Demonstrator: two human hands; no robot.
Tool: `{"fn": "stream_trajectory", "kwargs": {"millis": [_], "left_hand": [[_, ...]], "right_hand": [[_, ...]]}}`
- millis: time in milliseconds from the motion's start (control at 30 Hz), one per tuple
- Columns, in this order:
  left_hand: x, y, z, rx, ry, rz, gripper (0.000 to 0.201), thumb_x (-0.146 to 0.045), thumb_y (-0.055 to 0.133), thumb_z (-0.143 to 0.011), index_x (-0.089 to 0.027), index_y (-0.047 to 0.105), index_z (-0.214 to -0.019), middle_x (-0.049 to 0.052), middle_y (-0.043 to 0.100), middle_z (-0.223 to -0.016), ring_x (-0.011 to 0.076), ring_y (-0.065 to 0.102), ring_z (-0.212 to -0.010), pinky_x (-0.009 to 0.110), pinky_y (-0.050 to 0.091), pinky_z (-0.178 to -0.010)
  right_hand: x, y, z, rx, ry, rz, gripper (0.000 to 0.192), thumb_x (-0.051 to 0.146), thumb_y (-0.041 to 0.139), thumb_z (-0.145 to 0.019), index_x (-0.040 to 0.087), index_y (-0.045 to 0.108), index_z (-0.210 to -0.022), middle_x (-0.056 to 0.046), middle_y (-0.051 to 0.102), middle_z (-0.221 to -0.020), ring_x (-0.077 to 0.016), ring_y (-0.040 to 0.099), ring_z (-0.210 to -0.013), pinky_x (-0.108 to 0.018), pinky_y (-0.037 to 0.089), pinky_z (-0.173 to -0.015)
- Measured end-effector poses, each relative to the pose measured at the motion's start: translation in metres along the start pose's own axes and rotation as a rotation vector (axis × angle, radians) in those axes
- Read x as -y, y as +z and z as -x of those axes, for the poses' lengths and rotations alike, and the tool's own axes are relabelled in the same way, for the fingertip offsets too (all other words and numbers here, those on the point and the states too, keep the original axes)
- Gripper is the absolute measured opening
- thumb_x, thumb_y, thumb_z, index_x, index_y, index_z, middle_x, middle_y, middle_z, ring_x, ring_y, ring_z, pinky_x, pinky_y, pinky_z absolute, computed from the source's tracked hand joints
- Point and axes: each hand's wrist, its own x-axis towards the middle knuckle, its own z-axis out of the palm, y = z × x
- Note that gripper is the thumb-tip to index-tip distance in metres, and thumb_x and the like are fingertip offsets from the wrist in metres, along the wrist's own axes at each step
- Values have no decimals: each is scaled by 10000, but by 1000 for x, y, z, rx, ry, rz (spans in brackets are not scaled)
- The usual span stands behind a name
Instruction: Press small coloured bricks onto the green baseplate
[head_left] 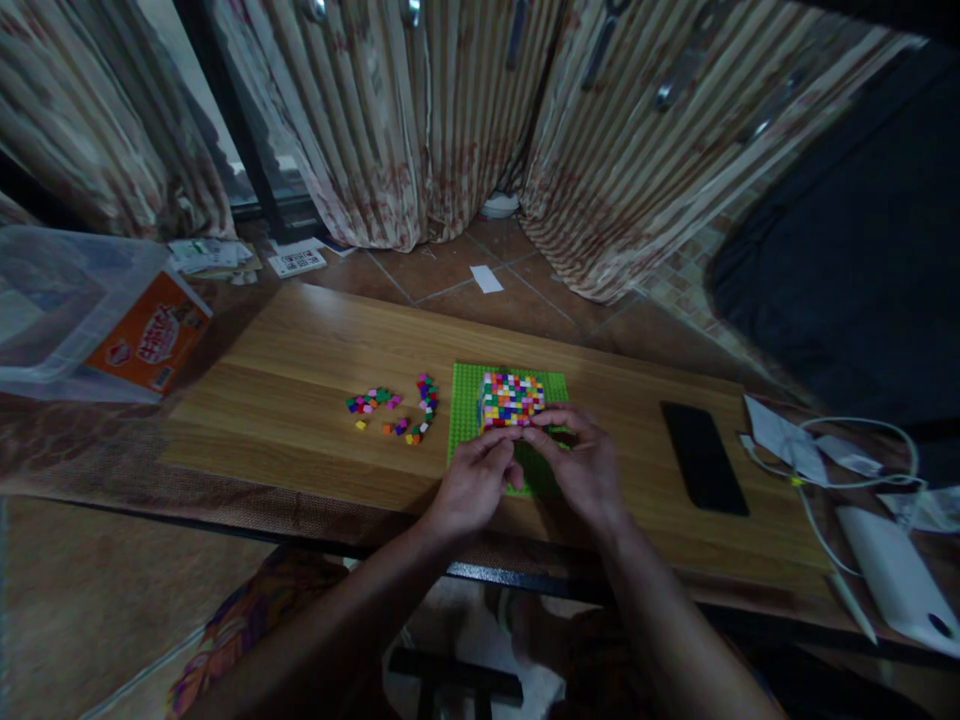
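My left hand (pixel 471 482) and right hand (pixel 581 468) meet fingertip to fingertip at near edge of multicoloured brick block (pixel 511 398) on green baseplate (pixel 466 400), mid-table; pinch narrow, contents too small to tell. Loose bricks (pixel 397 408) lie left. Judged: placing stage; next needs aligned press.

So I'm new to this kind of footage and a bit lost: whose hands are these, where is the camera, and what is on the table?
The one picture comes from a camera worn on a person's head, looking forward and down, so the two bare arms reaching in from below are that person's own. The left hand and right hand meet at the near edge of a block of small multicoloured bricks standing on a green baseplate. Whether the fingertips pinch a brick is too small to tell. Loose coloured bricks lie to the left on the wooden table. To the right lie a black phone, white cables and a white device. A clear plastic bin sits at far left.
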Motion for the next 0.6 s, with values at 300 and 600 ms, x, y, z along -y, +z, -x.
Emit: {"fn": "stream_trajectory", "kwargs": {"millis": [300, 600], "left_hand": [[3, 0, -1, -2, 18, -15, 334, -302, 512, -859, -130, 662, -1104, -26, 525, -520, 72, 361, -428, 223, 245, -472], [6, 1, -4, -16, 37, -16, 329, -329, 548, -836, -126, 670, -1065, -31, 524, -509, 69, 359, -423, 219, 242, -466]], "right_hand": [[4, 1, 3, 5, 146, -91, 215, 379, 687, -741, 206, 673, -867, -41, 685, -896, -200, 628, -831, -339, 478, -762], [4, 7, 2, -16, 215, -157, 219, 360, 705, -704, 207, 651, -852, -28, 685, -861, -199, 624, -806, -359, 484, -781]]}}
